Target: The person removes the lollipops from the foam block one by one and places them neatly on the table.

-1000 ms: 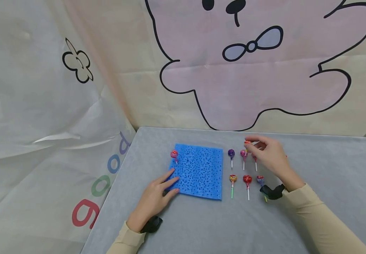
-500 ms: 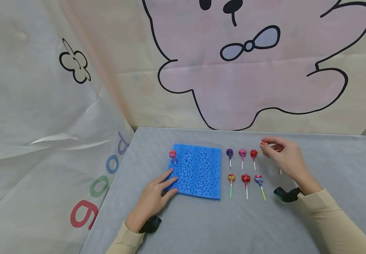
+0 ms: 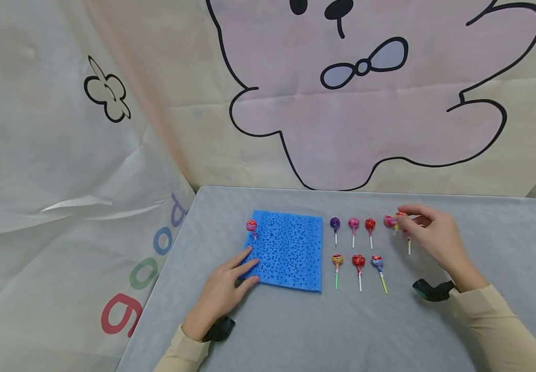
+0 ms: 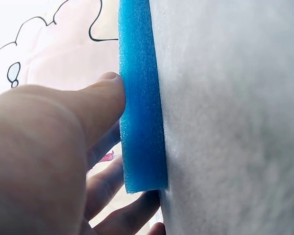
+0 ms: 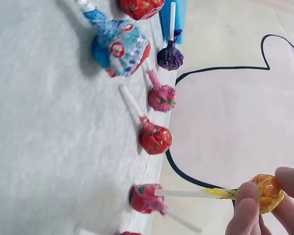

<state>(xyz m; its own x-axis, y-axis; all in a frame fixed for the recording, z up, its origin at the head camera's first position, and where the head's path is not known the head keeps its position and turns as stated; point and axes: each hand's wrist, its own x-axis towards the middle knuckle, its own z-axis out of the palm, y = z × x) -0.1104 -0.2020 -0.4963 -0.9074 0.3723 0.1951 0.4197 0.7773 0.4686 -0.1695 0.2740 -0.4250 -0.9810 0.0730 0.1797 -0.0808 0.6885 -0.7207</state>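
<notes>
My right hand (image 3: pixel 435 237) pinches a lollipop by its orange-and-yellow wrapped head (image 5: pixel 268 193), its pale stick pointing away from the fingers. In the head view this hand is above the right end of the back row, close to a pink lollipop (image 3: pixel 389 221) and one partly hidden behind the fingers. My left hand (image 3: pixel 226 289) rests with extended fingers on the near left corner of a blue foam block (image 3: pixel 291 248). The left wrist view shows the thumb (image 4: pixel 105 95) against the block's face. A red-and-pink lollipop (image 3: pixel 251 225) stands at the block's far left corner.
Right of the block lie lollipops in two rows. The back one includes a purple lollipop (image 3: pixel 335 223), a pink one (image 3: pixel 353 223) and a red one (image 3: pixel 370 224). Nearer are yellow (image 3: pixel 337 259), red (image 3: pixel 358 261) and blue (image 3: pixel 377 262) ones. A printed cloth hangs behind the table.
My right hand has moved right along the back row with the orange-and-yellow lollipop, uncovering the red and blue lollipops. My left hand has stayed on the foam block.
</notes>
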